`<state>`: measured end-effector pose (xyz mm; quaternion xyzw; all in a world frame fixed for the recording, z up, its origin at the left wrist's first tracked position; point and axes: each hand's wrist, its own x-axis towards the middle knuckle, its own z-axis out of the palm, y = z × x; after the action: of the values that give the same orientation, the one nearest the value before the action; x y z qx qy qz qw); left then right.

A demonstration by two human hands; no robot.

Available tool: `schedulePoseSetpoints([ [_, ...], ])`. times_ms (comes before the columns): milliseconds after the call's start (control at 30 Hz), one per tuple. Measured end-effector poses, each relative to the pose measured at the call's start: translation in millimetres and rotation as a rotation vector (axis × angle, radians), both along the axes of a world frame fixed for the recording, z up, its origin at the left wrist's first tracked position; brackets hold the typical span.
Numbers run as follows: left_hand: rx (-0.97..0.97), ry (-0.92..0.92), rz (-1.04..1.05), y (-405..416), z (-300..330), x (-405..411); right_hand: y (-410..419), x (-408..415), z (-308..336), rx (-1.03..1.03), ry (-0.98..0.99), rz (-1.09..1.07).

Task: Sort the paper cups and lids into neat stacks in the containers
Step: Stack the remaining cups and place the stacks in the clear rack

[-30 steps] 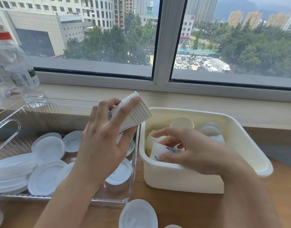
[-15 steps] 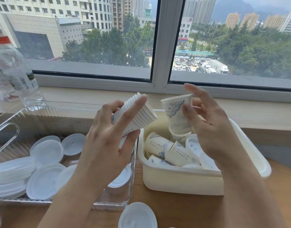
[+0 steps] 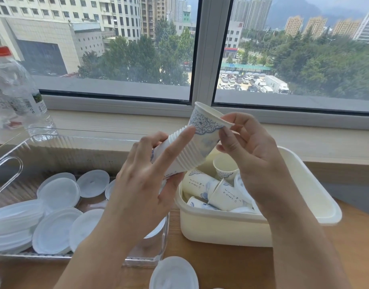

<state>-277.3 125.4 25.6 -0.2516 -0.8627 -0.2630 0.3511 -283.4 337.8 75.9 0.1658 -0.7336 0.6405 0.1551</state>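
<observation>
My left hand (image 3: pixel 146 184) grips a tilted stack of nested white paper cups (image 3: pixel 187 151) above the gap between the two containers. A blue-patterned paper cup (image 3: pixel 206 122) sits partly pushed into the stack's open end, and my right hand (image 3: pixel 250 155) pinches its rim. Below, the white tub (image 3: pixel 221 228) holds several loose cups (image 3: pixel 225 195), lying and upright. The clear bin (image 3: pixel 154 251) on the left holds several white lids (image 3: pixel 56 230), some stacked at its left end.
A clear water bottle with a red cap (image 3: pixel 14 94) stands on the window sill at far left. One loose lid (image 3: pixel 173 274) lies on the wooden table at the near edge. The window frame runs close behind both containers.
My right hand lifted a patterned cup out of the white tub, carried it left and slid it into the open end of the stack held in my left hand.
</observation>
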Motion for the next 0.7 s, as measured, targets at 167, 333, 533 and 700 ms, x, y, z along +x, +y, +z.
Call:
schedulePoseSetpoints([
  [167,0.010,0.000,0.001,-0.6,0.9,0.3,0.2,4.3,2.7,0.014,-0.050,-0.009],
  [333,0.010,0.002,0.007,-1.6,3.0,0.7,2.1,2.0,1.5,0.054,-0.097,0.054],
  [533,0.004,-0.002,0.004,-0.6,4.2,0.7,1.3,2.7,2.1,0.055,-0.103,0.046],
  [700,0.019,0.013,0.000,-1.3,4.7,1.5,3.7,1.5,0.5,0.056,-0.152,0.081],
])
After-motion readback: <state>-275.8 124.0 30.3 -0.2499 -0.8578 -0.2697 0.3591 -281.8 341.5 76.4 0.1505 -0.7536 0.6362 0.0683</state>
